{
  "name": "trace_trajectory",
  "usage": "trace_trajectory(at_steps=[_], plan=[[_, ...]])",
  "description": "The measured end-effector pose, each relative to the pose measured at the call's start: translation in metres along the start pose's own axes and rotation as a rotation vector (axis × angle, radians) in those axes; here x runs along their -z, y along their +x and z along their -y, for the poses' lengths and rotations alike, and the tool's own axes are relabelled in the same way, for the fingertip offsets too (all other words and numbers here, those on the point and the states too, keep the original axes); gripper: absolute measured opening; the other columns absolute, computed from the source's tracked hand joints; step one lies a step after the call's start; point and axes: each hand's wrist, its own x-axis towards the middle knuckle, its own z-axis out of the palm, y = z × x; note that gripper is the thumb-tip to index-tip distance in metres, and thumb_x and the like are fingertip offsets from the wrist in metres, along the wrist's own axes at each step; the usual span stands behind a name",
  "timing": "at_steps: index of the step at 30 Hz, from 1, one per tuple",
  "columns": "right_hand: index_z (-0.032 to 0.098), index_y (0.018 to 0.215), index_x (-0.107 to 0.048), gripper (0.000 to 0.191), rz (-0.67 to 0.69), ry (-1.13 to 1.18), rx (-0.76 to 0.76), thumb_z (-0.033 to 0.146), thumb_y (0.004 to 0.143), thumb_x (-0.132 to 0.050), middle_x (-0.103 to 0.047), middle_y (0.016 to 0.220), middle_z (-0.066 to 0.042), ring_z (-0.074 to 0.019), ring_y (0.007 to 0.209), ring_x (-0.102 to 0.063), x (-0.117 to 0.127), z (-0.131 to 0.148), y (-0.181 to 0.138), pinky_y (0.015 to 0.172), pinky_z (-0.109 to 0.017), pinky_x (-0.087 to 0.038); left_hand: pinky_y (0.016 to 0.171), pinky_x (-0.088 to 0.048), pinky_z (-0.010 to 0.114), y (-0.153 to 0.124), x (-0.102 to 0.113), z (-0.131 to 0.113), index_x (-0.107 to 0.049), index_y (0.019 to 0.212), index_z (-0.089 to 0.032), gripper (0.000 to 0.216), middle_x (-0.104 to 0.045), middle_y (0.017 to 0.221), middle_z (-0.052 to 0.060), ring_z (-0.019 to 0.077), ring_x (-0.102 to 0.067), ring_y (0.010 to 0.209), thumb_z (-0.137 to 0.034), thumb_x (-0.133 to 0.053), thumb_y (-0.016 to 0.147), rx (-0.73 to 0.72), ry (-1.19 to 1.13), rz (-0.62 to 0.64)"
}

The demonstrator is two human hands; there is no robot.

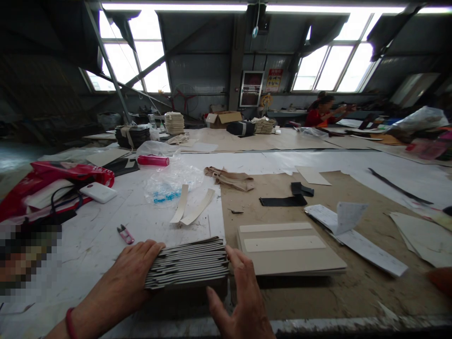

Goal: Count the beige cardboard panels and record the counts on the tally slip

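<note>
A stack of thin flat pieces with pale edges and darker layers (187, 263) sits at the table's near edge in front of me. My left hand (130, 268), with a red band at the wrist, is closed around the stack's left end. At the right end is my right hand (243, 292), its fingertips by the stack's corner and its thumb spread apart from the fingers. Immediately right lies a pile of beige boards (289, 259) with two pale strips on top. Small pink-handled thread snips (125, 234) rest beyond my left hand.
Two curved cream strips (193, 207), a clear plastic bag (169, 183) and a brown cloth piece (231, 179) lie farther back. Black straps (286, 200) and an opened paper booklet (356, 238) are on the right. A white phone-like device (98, 192) lies left. Another person (321, 115) sits far back.
</note>
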Motion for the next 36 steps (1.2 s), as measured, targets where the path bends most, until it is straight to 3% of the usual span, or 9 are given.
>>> trace_trajectory(at_steps=[7, 15, 19, 31, 36], plan=[[0.016, 0.134, -0.039, 0.055, 0.029, 0.003, -0.059, 0.029, 0.082, -0.052, -0.043, 0.123, -0.014, -0.0261, 0.114, -0.048, 0.001, 0.0, 0.007, 0.094, -0.039, -0.048, 0.093, -0.03, 0.039, -0.001, -0.001, 0.0, -0.047, 0.119, -0.02, 0.051, -0.05, 0.115, 0.005, 0.0204, -0.045, 0.106, -0.018, -0.051, 0.068, 0.006, 0.001, 0.012], [0.016, 0.12, -0.046, 0.05, 0.056, -0.129, 0.061, 0.031, 0.075, -0.063, -0.048, 0.112, -0.013, -0.0259, 0.106, -0.05, 0.01, -0.011, 0.016, 0.087, -0.041, -0.051, 0.092, -0.03, 0.038, 0.0, -0.005, 0.004, -0.047, 0.118, -0.02, 0.05, -0.051, 0.113, 0.005, 0.0198, -0.046, 0.105, -0.018, -0.052, 0.068, -0.017, -0.001, -0.036], [0.016, 0.114, -0.047, 0.049, 0.045, -0.145, 0.112, 0.031, 0.072, -0.066, -0.047, 0.118, -0.015, -0.0286, 0.112, -0.047, 0.011, -0.012, 0.021, 0.09, -0.044, -0.048, 0.092, -0.031, 0.038, 0.0, -0.002, 0.0, -0.048, 0.117, -0.021, 0.05, -0.051, 0.113, 0.005, 0.0205, -0.047, 0.104, -0.017, -0.052, 0.067, -0.01, -0.006, -0.037], [0.016, 0.119, -0.04, 0.052, 0.053, -0.047, 0.103, 0.029, 0.075, -0.064, -0.054, 0.111, -0.013, -0.0248, 0.104, -0.054, 0.008, -0.015, 0.017, 0.087, -0.038, -0.051, 0.092, -0.03, 0.037, -0.002, -0.001, 0.001, -0.047, 0.118, -0.022, 0.048, -0.051, 0.113, 0.003, 0.0191, -0.046, 0.105, -0.017, -0.052, 0.07, -0.018, -0.019, -0.038], [0.016, 0.124, -0.041, 0.057, 0.126, -0.042, 0.081, 0.029, 0.074, -0.065, -0.053, 0.114, -0.012, -0.025, 0.106, -0.053, 0.01, -0.015, 0.02, 0.09, -0.038, -0.05, 0.092, -0.03, 0.036, -0.002, -0.003, 0.003, -0.047, 0.117, -0.024, 0.047, -0.051, 0.113, 0.002, 0.0184, -0.046, 0.105, -0.018, -0.052, 0.071, -0.026, -0.011, -0.038]])
